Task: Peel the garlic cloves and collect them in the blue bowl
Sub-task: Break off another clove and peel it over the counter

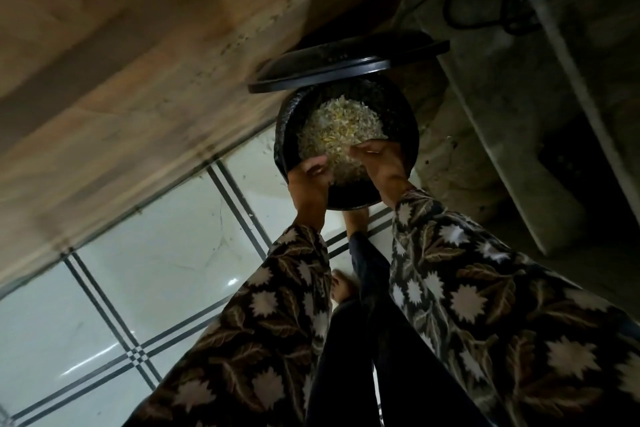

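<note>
One round black bin (406,125), lined with crinkled black plastic and with its single flat round lid (346,62) tipped up at the far rim, stands on glossy white floor tiles (156,253) crossed by thin black double lines. It holds one loose heap of pale, papery garlic skins (341,121). My left hand (308,184) and right hand (379,163) hang side by side over its near rim, fingers curled inward above the heap; I cannot tell whether they pinch any skins. A brown mottled wall (138,62) closes the far left, leaving open tile near and left.
</note>
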### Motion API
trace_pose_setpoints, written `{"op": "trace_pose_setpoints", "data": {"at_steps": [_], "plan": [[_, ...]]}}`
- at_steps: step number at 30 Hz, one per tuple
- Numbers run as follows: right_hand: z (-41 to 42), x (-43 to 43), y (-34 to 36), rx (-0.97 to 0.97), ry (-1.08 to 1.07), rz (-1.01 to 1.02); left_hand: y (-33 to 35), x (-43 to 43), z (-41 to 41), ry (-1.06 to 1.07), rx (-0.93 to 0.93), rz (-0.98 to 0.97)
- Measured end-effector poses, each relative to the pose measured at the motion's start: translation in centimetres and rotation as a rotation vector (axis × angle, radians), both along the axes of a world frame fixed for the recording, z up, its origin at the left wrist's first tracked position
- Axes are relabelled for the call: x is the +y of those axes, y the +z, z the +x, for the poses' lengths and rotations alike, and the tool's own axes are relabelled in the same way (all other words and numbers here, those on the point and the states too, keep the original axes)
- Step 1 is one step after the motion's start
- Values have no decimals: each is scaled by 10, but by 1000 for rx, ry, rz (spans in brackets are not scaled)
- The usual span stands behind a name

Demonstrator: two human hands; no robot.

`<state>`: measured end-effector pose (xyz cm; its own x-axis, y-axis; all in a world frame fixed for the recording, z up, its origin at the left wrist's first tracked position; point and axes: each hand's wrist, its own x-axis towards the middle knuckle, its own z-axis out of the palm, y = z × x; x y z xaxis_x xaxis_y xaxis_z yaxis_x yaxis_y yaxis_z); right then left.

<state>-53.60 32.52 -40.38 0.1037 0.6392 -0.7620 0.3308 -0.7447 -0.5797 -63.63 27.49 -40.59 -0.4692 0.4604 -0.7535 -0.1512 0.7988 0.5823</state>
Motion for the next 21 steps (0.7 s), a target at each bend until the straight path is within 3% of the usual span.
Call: {"op": "trace_pose_setpoints", "data": {"at_steps": [6, 11, 17, 21], "plan": [[-5, 0, 21, 54, -61, -25, 20, 2, -2, 99, -118, 12], [3, -17, 96, 107, -26, -81, 98, -3, 0, 69, -163, 72], [40, -75, 222, 172, -214, 102, 222, -34, 5, -41, -27, 283], [77, -124, 305, 202, -337, 227, 303, -67, 32, -315, -36, 435]]}}
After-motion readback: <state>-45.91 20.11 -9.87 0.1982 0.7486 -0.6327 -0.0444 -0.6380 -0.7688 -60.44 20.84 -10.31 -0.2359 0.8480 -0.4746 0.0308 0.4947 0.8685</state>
